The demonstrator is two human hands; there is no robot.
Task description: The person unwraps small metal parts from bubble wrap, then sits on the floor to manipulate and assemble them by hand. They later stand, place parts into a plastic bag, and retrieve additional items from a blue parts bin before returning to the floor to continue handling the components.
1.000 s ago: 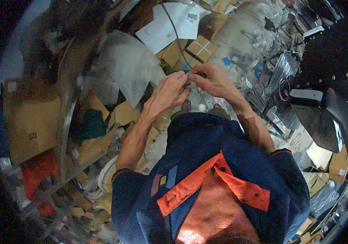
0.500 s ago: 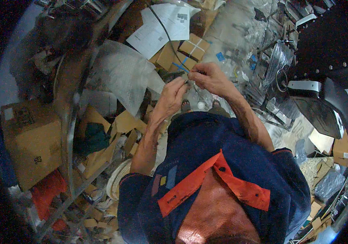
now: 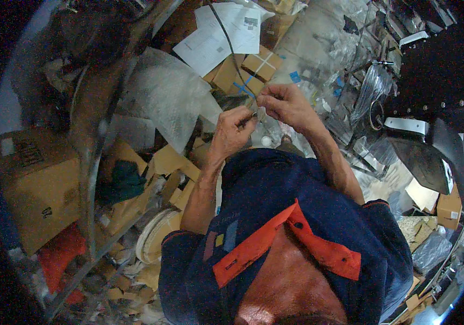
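Observation:
A thin dark cable (image 3: pixel 228 40) hangs from the upper edge of the view and curves down to my right hand (image 3: pixel 290 107). That hand is closed, its thumb and forefinger pinching the cable's lower end. Just left of it and slightly lower, my left hand (image 3: pixel 232 131) is closed with its fingers curled. A small dark bit shows at its fingertips, too small to name. Thin strands seem to run between the two hands, but they are blurred. Beyond my fingers lies a small cardboard box (image 3: pixel 263 63) with pale strapping, near some blue tape (image 3: pixel 241 85).
White printed sheets (image 3: pixel 218 40) lie past the boxes. To the left are clear bubble wrap (image 3: pixel 169 89), a metal rail (image 3: pixel 97 146) and a large cardboard box (image 3: pixel 42 189). A black machine with a white-topped part (image 3: pixel 406 125) stands at right. Plastic wrap and scraps litter the floor.
My left hand has turned, and its fingers are more tightly curled beneath the right hand. The right hand has shifted a little to the right, still pinching the cable.

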